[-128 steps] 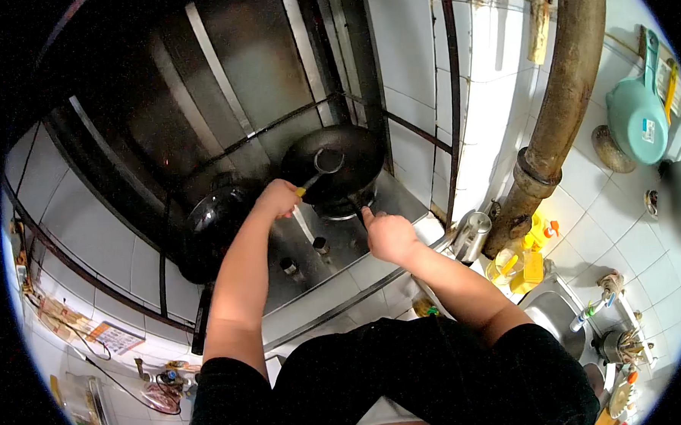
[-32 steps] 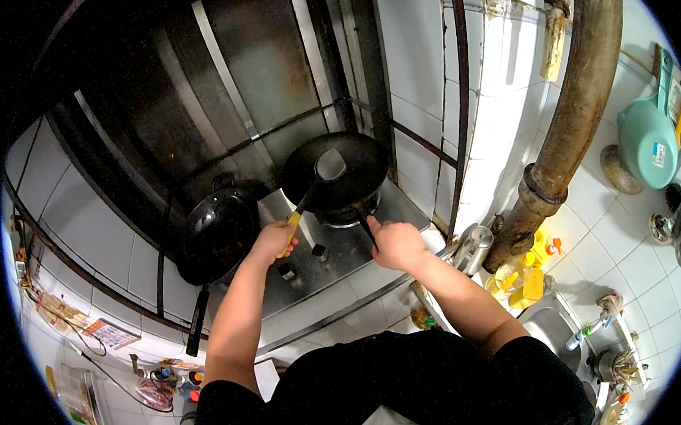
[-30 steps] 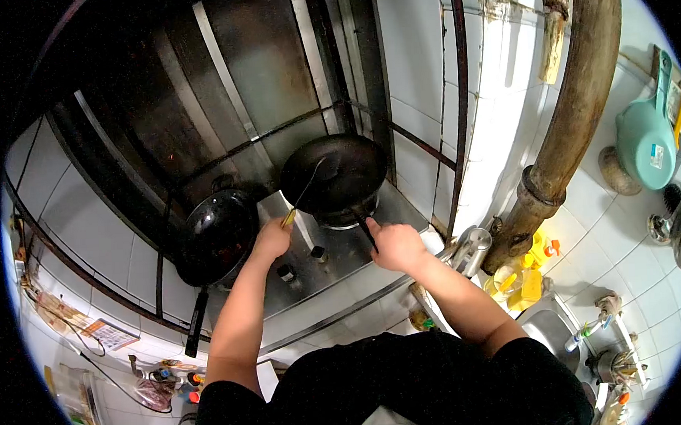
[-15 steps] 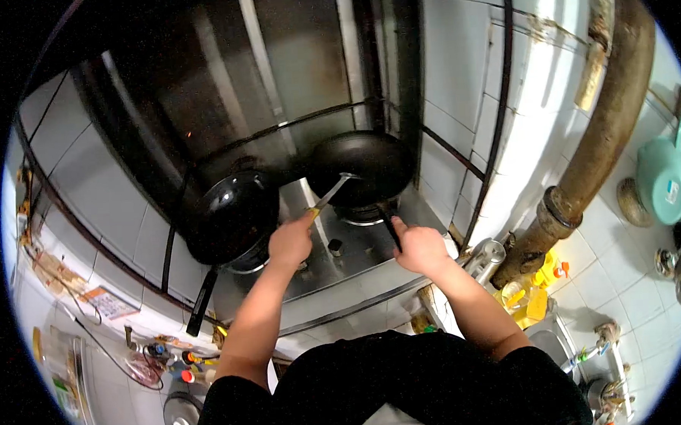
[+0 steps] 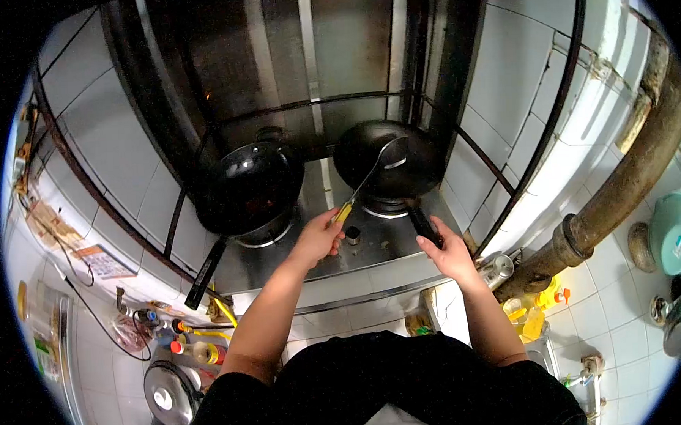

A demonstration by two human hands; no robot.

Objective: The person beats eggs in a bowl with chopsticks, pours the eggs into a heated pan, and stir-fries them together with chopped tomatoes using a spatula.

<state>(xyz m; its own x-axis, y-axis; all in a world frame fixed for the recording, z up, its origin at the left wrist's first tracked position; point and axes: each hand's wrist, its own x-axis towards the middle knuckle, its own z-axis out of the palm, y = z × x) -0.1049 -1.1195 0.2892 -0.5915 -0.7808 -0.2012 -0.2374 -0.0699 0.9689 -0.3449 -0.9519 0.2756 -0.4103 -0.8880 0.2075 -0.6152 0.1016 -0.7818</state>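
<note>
My left hand (image 5: 319, 240) is closed around the yellow handle of a wok spatula (image 5: 363, 184). The spatula's metal head lies over the inside of the right wok (image 5: 354, 166), a dark pan on the right burner. At that wok's black handle (image 5: 421, 221) is my right hand (image 5: 450, 255), its thumb stretched out and apart from the fingers. The handle's end lies between thumb and fingers, which are not wrapped tightly round it. A second black wok (image 5: 229, 194) sits on the left burner, its handle pointing toward me.
Both woks stand on a steel stove (image 5: 327, 251) with tiled walls at the sides. A dark metal rail (image 5: 328, 100) crosses behind them. At right runs a thick brown pipe (image 5: 620, 177); yellow bottles (image 5: 531, 324) stand below it. A lidded pot (image 5: 170, 395) is at lower left.
The view has shifted, with the stove lying further right. My right hand has loosened and spread its thumb at the wok handle. The spatula's head has turned and shows broader inside the wok.
</note>
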